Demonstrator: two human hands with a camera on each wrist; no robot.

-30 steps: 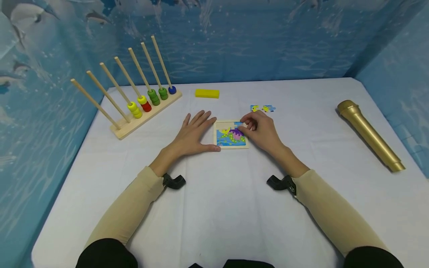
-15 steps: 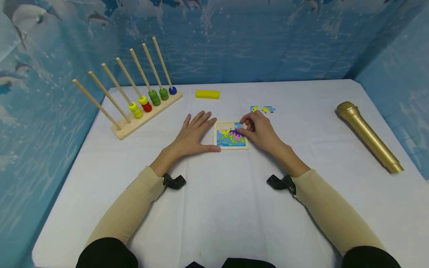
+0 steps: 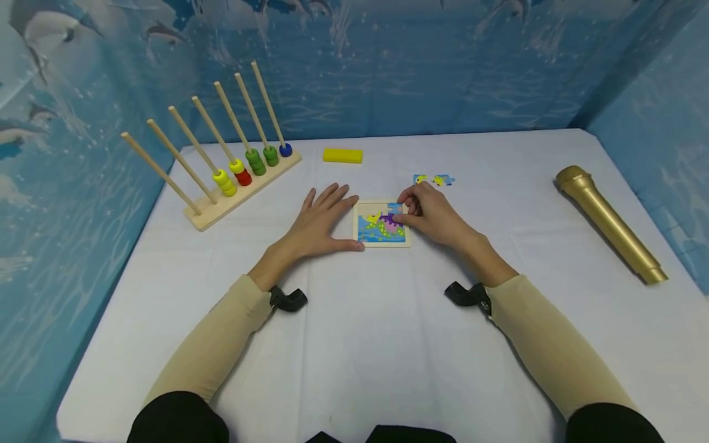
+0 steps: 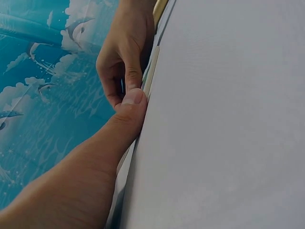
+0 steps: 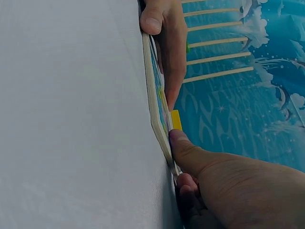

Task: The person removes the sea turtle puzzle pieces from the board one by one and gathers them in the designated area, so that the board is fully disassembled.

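A small jigsaw puzzle in a light wooden frame (image 3: 382, 244) lies mid-table, showing a purple, yellow and blue picture. My left hand (image 3: 317, 229) lies flat with fingers spread; its thumb and index fingertip touch the frame's left side. At the upper right corner of the frame, my right hand (image 3: 434, 215) pinches a blue puzzle piece (image 3: 394, 208) between thumb and fingers. In the right wrist view, the thumb (image 5: 183, 143) is right at the frame's edge. Two loose puzzle pieces (image 3: 434, 179), blue with yellow, lie just beyond the right hand.
A wooden bead stand (image 3: 244, 191) with several upright rods and coloured rings stands at the back left. Behind the puzzle lies a yellow block (image 3: 343, 155). A gold microphone-shaped thing (image 3: 612, 224) lies at the right. Blue printed cloth (image 3: 388, 74) hangs behind the white table.
The right hand's thumb and fingers shift slightly at the frame's upper right corner, and the blue piece comes a little nearer to me. The right forearm moves slightly right. The left hand stays put.
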